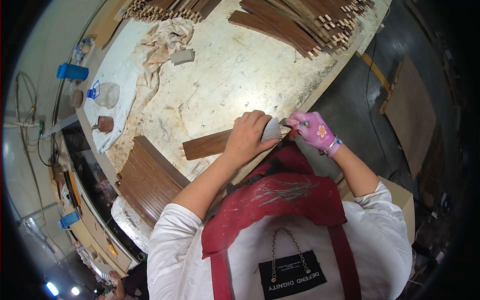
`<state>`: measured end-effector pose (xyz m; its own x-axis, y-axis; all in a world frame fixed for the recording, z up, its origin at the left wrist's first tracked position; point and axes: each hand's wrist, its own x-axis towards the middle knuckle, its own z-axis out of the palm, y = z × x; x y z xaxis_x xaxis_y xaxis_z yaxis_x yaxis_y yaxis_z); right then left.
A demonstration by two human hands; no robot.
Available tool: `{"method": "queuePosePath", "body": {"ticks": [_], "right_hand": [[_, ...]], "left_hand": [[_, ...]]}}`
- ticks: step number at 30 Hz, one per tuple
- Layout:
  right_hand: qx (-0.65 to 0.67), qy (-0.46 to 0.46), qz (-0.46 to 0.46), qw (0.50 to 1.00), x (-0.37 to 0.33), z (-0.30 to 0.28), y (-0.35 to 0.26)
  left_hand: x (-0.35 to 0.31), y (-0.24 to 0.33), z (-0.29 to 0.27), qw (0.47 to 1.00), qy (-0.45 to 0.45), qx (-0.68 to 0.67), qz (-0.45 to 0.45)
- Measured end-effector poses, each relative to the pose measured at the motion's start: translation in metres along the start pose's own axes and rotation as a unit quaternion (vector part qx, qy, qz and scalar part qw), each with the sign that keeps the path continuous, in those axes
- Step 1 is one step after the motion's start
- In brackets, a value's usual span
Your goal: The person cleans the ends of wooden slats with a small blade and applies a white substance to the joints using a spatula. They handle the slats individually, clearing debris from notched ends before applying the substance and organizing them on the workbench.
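My left hand (248, 136) is bare and lies across a brown wooden slat (207, 145) at the table's near edge. Its thumb and fingers close around a grey sanding block (271, 131) near the slat's right end. A pale dowel peg sticks out of the slat's left end. My right hand (314, 131), in a pink glove with a flower on it, is closed beside that right end. From its fingers a small dark metal tip (283, 122) points toward the slat; the rest of the tool is hidden. Something red shows just below the glove.
Stacked brown slats (150, 182) lie at the left; more slats with pegged ends (300, 25) are piled at the back. A crumpled cloth (160, 50), a grey block (182, 56), a clear bottle (107, 94) and a blue cup (73, 71) stand or lie at far left.
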<state>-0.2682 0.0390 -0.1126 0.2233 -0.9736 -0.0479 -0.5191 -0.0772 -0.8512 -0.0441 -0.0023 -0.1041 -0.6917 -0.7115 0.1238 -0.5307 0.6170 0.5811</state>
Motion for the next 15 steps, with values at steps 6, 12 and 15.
{"method": "queuePosePath", "body": {"ticks": [6,12,15], "right_hand": [[0.021,0.018,0.029,0.999,0.0,-0.007,-0.003],[0.027,-0.021,0.065,0.997,-0.005,-0.002,-0.019],[0.019,-0.009,0.085,0.996,-0.007,0.003,-0.017]], "left_hand": [[0.003,-0.008,-0.013,0.998,-0.058,0.004,0.037],[0.01,-0.015,-0.024,0.989,-0.129,0.007,0.067],[0.013,-0.015,-0.026,0.988,-0.143,-0.013,0.064]]}}
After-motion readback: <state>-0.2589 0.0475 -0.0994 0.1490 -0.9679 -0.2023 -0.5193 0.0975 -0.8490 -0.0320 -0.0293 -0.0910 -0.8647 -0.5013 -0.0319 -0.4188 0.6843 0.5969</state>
